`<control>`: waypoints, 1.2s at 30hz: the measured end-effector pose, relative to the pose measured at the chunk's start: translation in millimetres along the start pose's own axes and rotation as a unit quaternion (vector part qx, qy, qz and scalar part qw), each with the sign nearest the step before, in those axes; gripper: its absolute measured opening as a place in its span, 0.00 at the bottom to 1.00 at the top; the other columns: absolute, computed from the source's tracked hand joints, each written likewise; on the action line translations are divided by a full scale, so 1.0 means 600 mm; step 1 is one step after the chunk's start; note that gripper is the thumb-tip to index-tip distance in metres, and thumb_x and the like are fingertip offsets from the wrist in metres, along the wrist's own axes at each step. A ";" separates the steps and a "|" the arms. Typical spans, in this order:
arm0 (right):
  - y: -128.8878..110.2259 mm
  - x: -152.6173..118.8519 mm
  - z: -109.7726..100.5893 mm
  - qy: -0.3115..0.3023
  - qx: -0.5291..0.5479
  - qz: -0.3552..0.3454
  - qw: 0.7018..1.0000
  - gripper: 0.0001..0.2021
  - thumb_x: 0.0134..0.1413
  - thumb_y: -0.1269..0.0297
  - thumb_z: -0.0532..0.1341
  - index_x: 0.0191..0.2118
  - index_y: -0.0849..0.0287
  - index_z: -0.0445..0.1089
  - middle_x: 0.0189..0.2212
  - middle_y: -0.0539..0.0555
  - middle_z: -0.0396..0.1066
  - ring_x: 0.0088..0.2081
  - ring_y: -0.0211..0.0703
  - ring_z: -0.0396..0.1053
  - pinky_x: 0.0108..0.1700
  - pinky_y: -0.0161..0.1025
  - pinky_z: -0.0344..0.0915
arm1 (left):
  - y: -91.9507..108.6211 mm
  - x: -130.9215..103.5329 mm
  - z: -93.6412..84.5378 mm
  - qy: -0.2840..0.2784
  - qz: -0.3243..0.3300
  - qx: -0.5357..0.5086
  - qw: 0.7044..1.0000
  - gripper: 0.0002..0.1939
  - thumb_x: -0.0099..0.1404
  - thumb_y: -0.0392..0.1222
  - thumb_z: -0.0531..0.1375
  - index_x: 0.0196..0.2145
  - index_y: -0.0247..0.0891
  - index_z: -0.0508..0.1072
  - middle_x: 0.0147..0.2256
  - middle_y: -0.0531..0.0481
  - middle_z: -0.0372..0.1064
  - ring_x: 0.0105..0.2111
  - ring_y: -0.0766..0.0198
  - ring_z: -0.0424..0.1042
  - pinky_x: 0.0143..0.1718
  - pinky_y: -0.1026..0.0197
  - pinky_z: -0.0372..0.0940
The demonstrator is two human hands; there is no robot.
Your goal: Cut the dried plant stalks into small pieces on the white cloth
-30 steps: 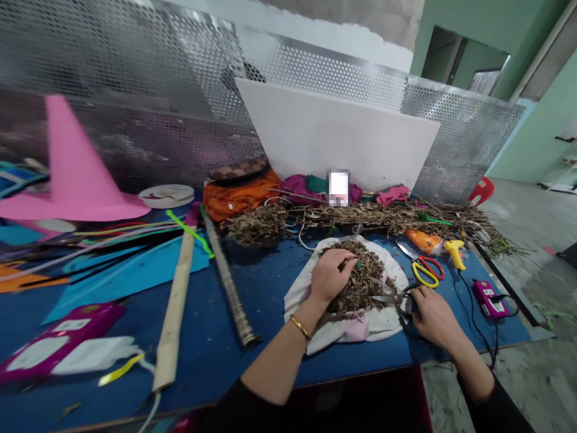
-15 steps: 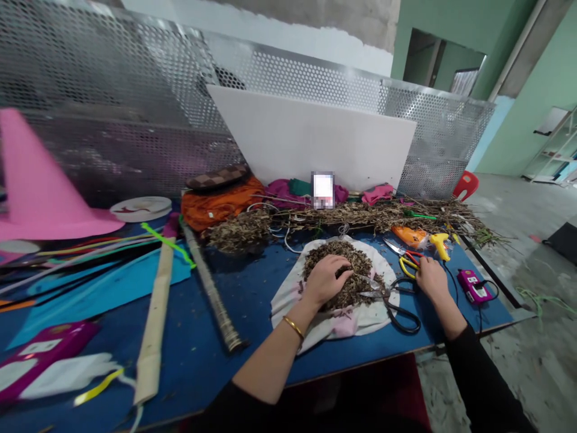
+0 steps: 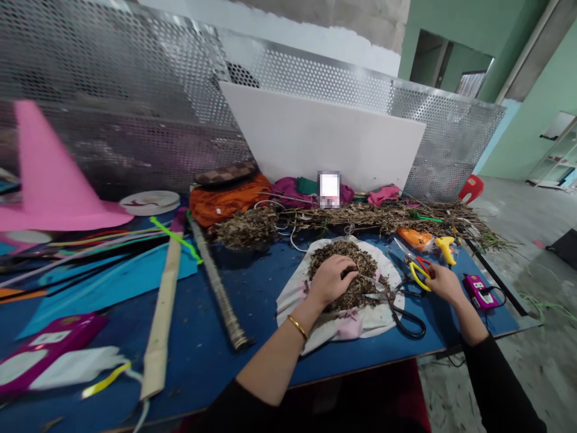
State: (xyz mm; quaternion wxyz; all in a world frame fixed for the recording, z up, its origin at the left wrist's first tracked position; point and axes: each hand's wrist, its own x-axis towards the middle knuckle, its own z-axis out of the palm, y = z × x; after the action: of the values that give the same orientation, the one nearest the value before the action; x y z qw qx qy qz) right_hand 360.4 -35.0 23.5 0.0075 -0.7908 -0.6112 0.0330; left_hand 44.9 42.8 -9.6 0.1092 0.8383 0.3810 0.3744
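Observation:
My left hand [image 3: 334, 279] rests on a heap of chopped dry plant bits [image 3: 360, 258], its fingers curled into them; a gold bangle is on the wrist. Beneath the heap lies a white cloth [image 3: 291, 304] with pink patches. Black-handled scissors [image 3: 408, 322] lie open on the cloth's right side, blades in the heap. My right hand [image 3: 444, 282] is closed on a handle of the red-and-yellow scissors [image 3: 419, 275], whose blades point up and left.
Dry stalks [image 3: 383, 218] run along the back. A yellow glue gun [image 3: 445, 248] and purple power strip [image 3: 481, 291] are at the right. Leftward lie a wrapped rod [image 3: 219, 285], a pale stick [image 3: 162, 307] and a pink hat [image 3: 54, 174].
The red-and-yellow scissors have shifted and turned slightly, with my right hand now closed on them. My left hand stays on the heap. The whole view has shifted a little.

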 end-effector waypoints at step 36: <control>-0.206 0.014 -0.009 0.044 0.294 -0.203 0.933 0.09 0.53 0.64 0.53 0.37 0.58 0.68 0.27 0.47 0.68 0.27 0.34 0.65 0.31 0.29 0.60 | 0.050 0.005 -0.029 -0.027 -0.210 -0.318 0.924 0.13 0.59 0.47 0.55 0.35 0.39 0.75 0.26 0.51 0.71 0.25 0.66 0.69 0.26 0.64 0.65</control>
State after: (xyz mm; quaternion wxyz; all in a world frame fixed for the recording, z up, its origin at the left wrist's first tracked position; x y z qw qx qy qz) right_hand 243.3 4.8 35.2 0.2730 -0.6126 -0.7209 0.1746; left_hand 50.9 22.7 18.2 0.4559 0.6705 0.4061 0.4215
